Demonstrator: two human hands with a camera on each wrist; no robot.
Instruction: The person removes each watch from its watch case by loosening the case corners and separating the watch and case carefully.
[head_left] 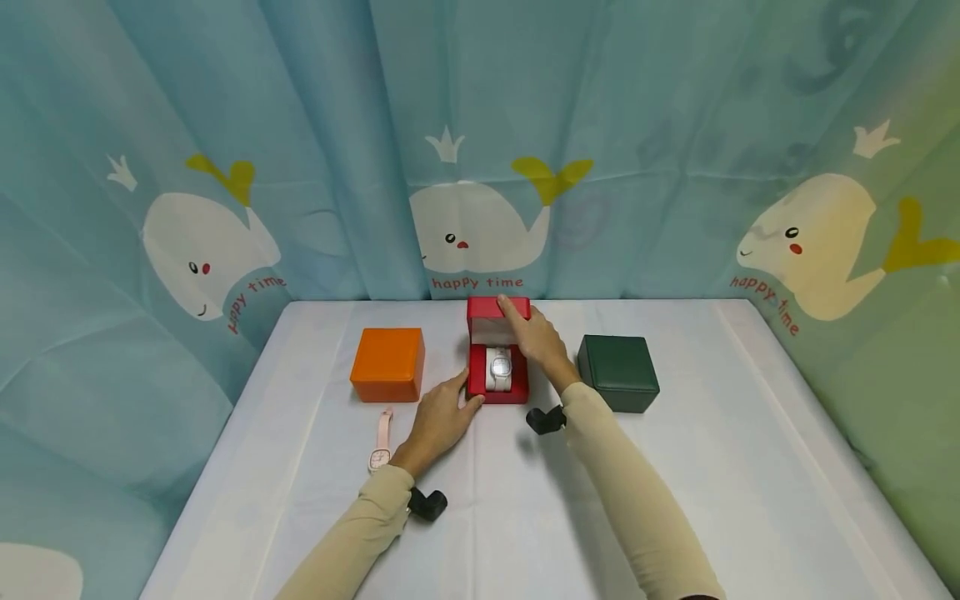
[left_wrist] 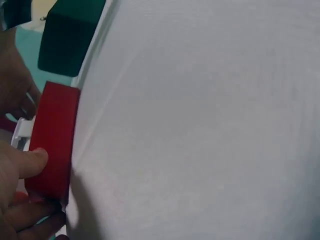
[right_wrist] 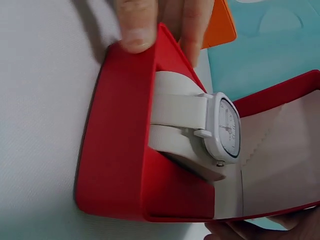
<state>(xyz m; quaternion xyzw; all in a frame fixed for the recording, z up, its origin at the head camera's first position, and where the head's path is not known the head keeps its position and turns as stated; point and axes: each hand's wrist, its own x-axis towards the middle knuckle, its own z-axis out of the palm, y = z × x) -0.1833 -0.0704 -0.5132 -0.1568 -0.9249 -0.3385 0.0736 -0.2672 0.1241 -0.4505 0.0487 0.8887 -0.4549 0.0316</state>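
Note:
A red watch box (head_left: 520,388) stands with its lid (head_left: 483,308) raised at the middle back of the table. A white watch (right_wrist: 180,110) wraps around a pale cushion inside it, dial facing up and out. My left hand (head_left: 441,417) holds the box's lower left corner; in the left wrist view its thumb (left_wrist: 34,162) lies on the red front, other fingers round the side. My right hand (head_left: 542,342) grips the lid at its right side, thumb at the upper edge. In the right wrist view, that hand (right_wrist: 280,227) is mostly hidden behind the lid.
An orange box (head_left: 387,364) sits left of the red one, closed. To the right is a closed dark green box (head_left: 618,372). Near my left forearm lies a pink watch (head_left: 380,458), its strap stretched out. A whale-print curtain (head_left: 480,100) hangs behind the white table (head_left: 262,500).

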